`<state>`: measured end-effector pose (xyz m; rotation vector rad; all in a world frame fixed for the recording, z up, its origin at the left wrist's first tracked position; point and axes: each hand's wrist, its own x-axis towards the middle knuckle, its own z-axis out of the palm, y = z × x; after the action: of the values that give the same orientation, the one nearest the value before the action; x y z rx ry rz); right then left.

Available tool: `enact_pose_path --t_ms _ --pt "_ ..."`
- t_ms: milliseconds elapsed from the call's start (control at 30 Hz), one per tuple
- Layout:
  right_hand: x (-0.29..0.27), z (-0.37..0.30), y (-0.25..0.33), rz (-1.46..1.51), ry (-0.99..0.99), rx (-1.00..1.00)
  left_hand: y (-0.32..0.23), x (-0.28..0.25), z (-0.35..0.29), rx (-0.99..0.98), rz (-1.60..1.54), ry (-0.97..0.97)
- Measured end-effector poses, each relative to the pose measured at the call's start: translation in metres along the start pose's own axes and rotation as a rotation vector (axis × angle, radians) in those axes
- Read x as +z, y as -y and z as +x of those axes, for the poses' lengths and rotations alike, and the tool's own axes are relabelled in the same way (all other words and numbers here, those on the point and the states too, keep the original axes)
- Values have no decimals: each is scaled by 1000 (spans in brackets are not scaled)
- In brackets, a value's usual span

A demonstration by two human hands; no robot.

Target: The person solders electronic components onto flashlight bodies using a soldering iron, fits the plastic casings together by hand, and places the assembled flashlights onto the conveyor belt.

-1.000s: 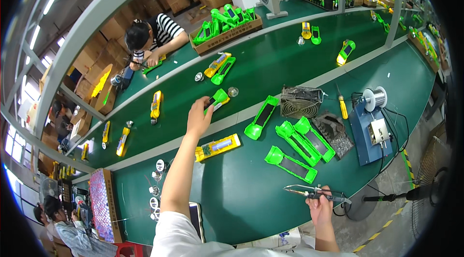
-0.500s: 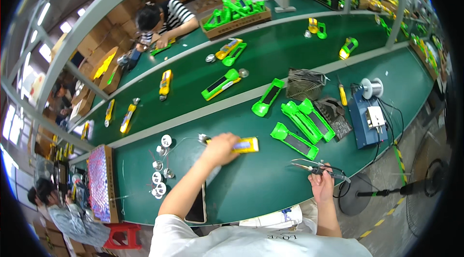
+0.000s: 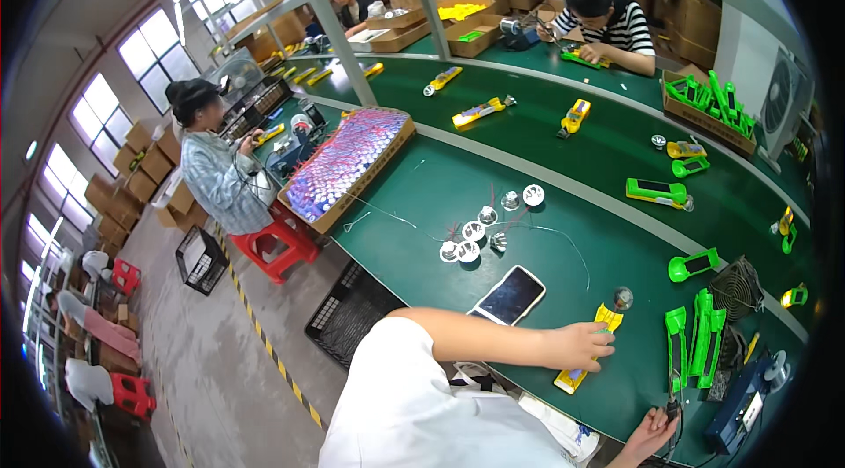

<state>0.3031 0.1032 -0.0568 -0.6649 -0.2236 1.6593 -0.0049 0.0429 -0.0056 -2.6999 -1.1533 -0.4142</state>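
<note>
My left hand (image 3: 576, 347) is closed over the middle of a yellow flashlight housing (image 3: 570, 380) lying on the green bench. A round lamp head (image 3: 623, 297) sits at the housing's far end. To the right, near the bench edge, my right hand (image 3: 650, 434) grips a soldering iron (image 3: 673, 406) whose tip points away from me. Just beyond that hand lie several green flashlight shells (image 3: 676, 346). A phone (image 3: 512, 295) rests left of my left forearm, and past it is a cluster of silver lamp reflectors (image 3: 473, 231) with thin wires.
A carton of wired battery cells (image 3: 352, 160) stands at the bench's left end. A blue soldering station (image 3: 739, 411) with a solder spool sits at right, near a black fan grille (image 3: 738, 287). Beyond a grey rail (image 3: 546, 182), a green belt carries yellow flashlights. Co-workers sit at left and across.
The view has swung to the left, bringing the seated co-worker and the floor into sight. My left hand stays on the yellow housing, and my right hand keeps the soldering iron.
</note>
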Motion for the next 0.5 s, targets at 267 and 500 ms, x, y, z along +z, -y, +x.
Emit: enact_pose_path --t_ms 267,500 --pt "15 -6 -2 -6 33 -65 -60 -26 14 -1134 -159 -121" --pt "20 -6 -4 32 -17 -37 -71 -2 14 -1082 -333 36"
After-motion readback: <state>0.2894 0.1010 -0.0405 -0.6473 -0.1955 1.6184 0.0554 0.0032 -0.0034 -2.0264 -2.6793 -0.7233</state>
